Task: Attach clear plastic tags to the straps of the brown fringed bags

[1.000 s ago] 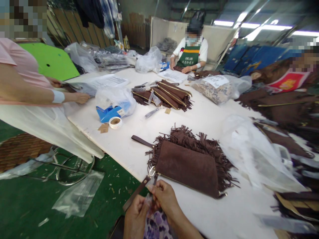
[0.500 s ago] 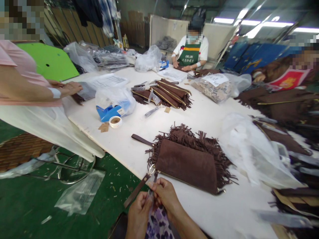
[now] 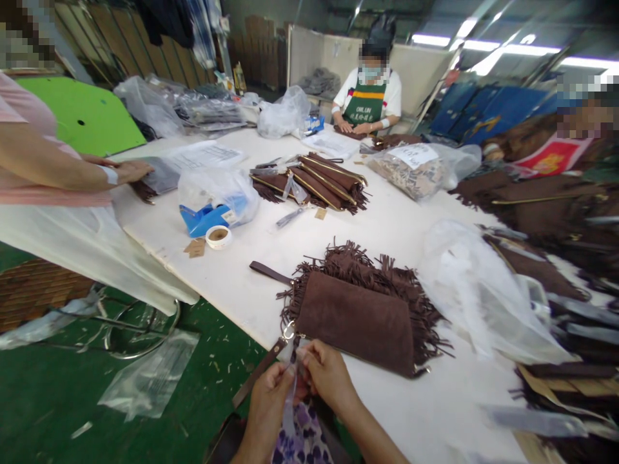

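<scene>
A dark brown fringed clutch bag point(image 3: 355, 319) lies on the white table point(image 3: 232, 283) in front of me, its fringe spread along the far and right sides. From its near left corner a brown wrist strap point(image 3: 258, 375) hangs over the table edge by a metal ring. Just beside that corner, my left hand point(image 3: 267, 401) and my right hand point(image 3: 331, 377) pinch a clear plastic sleeve point(image 3: 289, 405) from either side. A thin dark pull tab runs from the bag into the plastic; how far it is covered is hidden by my fingers.
More brown zipped bags point(image 3: 324, 183) are piled mid-table. A blue tape dispenser point(image 3: 206, 219) and a tape roll point(image 3: 218, 237) lie left of them. Crumpled plastic point(image 3: 464, 277) and further bags point(image 3: 565, 380) are at right. Co-workers are at left, far side and right.
My hands have drawn slightly apart, and more of the clear plastic shows between them. The bag stays where it lay; the whole view has shifted a little.
</scene>
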{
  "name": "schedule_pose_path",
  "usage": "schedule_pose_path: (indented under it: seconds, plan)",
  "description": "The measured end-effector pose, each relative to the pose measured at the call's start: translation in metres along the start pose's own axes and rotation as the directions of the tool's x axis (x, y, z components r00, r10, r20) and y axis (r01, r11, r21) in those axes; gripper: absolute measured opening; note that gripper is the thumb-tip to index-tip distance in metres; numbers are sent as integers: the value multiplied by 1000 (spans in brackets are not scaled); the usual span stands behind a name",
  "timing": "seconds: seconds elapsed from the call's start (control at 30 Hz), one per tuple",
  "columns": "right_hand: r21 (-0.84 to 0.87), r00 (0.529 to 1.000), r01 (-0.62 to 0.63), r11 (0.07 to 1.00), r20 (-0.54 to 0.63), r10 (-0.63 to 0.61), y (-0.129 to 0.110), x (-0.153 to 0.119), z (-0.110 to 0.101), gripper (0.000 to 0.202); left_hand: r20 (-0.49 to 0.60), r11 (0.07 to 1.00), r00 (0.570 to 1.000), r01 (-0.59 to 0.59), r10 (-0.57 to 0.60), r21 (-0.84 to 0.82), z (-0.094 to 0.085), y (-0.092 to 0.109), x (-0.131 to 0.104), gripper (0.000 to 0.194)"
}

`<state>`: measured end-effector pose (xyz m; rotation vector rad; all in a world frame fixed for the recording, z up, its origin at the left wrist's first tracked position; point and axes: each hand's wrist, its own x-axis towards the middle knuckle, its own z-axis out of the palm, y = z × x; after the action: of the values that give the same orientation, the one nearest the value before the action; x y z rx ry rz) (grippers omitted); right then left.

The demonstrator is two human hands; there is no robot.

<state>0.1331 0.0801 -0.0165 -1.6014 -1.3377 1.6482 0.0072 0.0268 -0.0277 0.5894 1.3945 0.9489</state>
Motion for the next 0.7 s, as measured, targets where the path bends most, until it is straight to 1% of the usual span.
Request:
schedule_pose_path:
  seconds: [0.07, 0.17, 0.23, 0.33, 0.4, 0.5, 0.6, 0.7]
  plan:
    - [-110, 995, 70, 991, -66, -77, 1, 1, -6, 19, -4, 999, 999, 39, -39, -3, 3, 1, 6, 37]
    - [-176, 993, 85, 981, -63, -97, -2, 1, -12, 14, -40, 997, 997, 66, -64, 48, 6, 11, 7, 37]
    - [-186, 994, 90, 978, -51, -101, -6, -2, -13, 14, -51, 992, 998, 40, -34, 123, 3, 18, 1, 35]
    - [-194, 993, 106, 975, -20, -112, -11, -12, -13, 16, 12, 965, 999, -45, 43, 260, -9, 22, -15, 35]
    - [-201, 993, 118, 972, 15, -117, -12, -21, -12, 16, 55, 951, 998, -51, 36, 305, -19, 16, -26, 37]
    - [-214, 991, 129, 968, 53, -120, -8, -30, -8, 16, 68, 944, 998, -9, -14, 328, -31, 1, -34, 38]
    - [-228, 987, 159, 960, 53, -151, -2, -33, -4, 18, 66, 958, 998, 2, -22, 287, -33, -11, -32, 37]
    - [-253, 978, 208, 945, 45, -204, 0, -34, -3, 20, 59, 971, 998, -5, -9, 238, -30, -14, -27, 35]
